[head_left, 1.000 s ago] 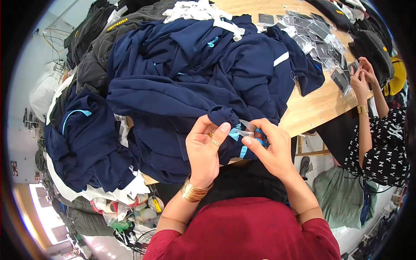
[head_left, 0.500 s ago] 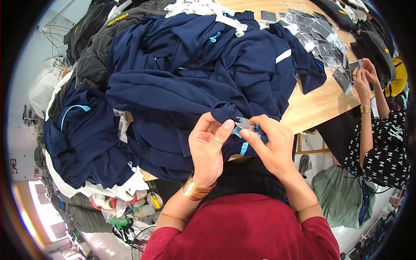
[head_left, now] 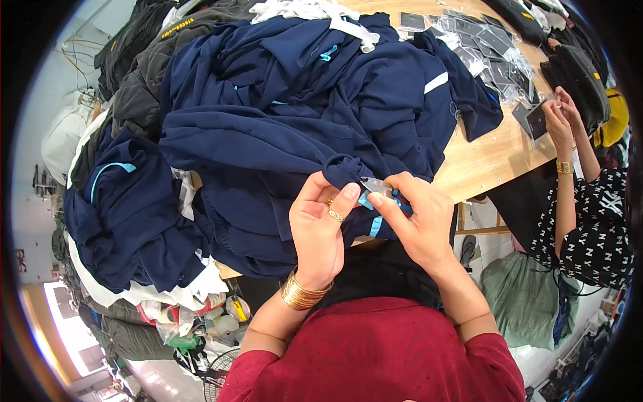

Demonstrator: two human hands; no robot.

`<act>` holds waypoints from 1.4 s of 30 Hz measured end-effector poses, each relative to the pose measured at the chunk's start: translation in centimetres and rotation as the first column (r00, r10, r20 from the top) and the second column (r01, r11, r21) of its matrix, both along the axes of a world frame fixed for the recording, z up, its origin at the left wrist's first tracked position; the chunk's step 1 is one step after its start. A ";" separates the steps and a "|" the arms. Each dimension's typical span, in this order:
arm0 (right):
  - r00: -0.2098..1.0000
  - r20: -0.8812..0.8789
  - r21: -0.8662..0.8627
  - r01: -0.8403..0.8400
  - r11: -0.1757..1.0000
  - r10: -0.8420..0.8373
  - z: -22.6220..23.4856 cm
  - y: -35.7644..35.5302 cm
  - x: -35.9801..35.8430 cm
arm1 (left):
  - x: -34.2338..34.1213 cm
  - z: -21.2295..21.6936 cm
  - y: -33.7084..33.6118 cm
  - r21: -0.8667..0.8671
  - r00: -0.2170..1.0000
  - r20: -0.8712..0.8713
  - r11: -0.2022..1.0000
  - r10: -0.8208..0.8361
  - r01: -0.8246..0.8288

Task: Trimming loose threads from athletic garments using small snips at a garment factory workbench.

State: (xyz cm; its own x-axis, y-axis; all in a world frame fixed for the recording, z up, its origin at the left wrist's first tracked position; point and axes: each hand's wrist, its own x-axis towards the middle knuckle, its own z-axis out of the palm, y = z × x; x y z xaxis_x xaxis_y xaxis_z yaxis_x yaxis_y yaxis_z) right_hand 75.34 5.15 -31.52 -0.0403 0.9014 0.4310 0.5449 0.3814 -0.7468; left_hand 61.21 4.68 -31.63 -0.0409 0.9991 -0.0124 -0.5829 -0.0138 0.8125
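Observation:
My left hand [head_left: 319,231] pinches the bunched end [head_left: 342,170] of a navy garment between thumb and fingers. Closed around small thread snips [head_left: 376,187] with blue handles is my right hand [head_left: 426,218]; the metal blades point left and meet the navy cloth by my left fingertips. Whether the blades touch a thread is too small to tell. A light blue strip [head_left: 376,226] shows on the cloth just below the snips. The large heap of navy garments [head_left: 261,94] spreads out beyond both hands.
Dark grey garments [head_left: 144,87] are piled at the far left, with white cloth [head_left: 301,9] at the back. Several plastic-wrapped dark cards [head_left: 492,43] lie on the wooden table [head_left: 477,157]. At the right a co-worker's hands [head_left: 562,117] hold one card beside stacked black garments [head_left: 576,77].
The snips' blades have shifted slightly at the cloth end, and my right hand has turned a little. My left hand keeps its pinch. The co-worker's hands and card have moved slightly.

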 end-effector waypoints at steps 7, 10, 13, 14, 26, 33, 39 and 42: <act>0.999 -0.034 0.035 -0.021 0.999 0.022 -0.9 0.3 0.3 | -0.1 0.2 -0.1 -0.047 0.997 -0.011 0.996 -0.080 0.079; 0.923 -0.379 -0.157 -0.137 0.978 0.069 -1.4 -0.1 0.4 | -0.2 0.5 -0.2 -0.091 0.991 0.052 0.988 -0.121 0.125; 0.751 -0.657 -0.293 -0.322 0.900 0.055 -0.9 -0.2 1.5 | -0.4 0.2 -0.2 -0.088 0.992 0.044 0.988 -0.120 0.124; 0.689 -0.723 -0.266 -0.358 0.895 0.061 -1.1 0.1 1.5 | -0.6 0.0 -0.2 -0.086 0.992 0.043 0.989 -0.118 0.121; 0.730 -0.415 -0.045 -0.613 0.789 0.544 0.6 5.1 -0.3 | -4.1 1.7 0.8 -0.047 0.882 -0.329 0.939 -0.336 0.341; 0.807 -0.304 -0.209 -0.574 0.791 0.506 1.0 4.4 -2.3 | -8.4 1.6 -0.5 -0.118 0.807 -0.465 0.929 -0.364 0.350; 0.876 -0.262 0.034 -0.411 0.911 0.405 2.9 4.9 -4.3 | -10.9 2.5 0.4 0.310 0.372 -0.868 0.944 0.329 -0.112; 0.883 -0.224 0.133 -0.392 0.910 0.413 4.0 4.8 -4.6 | -11.7 4.0 0.9 0.620 0.215 -0.702 0.731 0.679 -0.286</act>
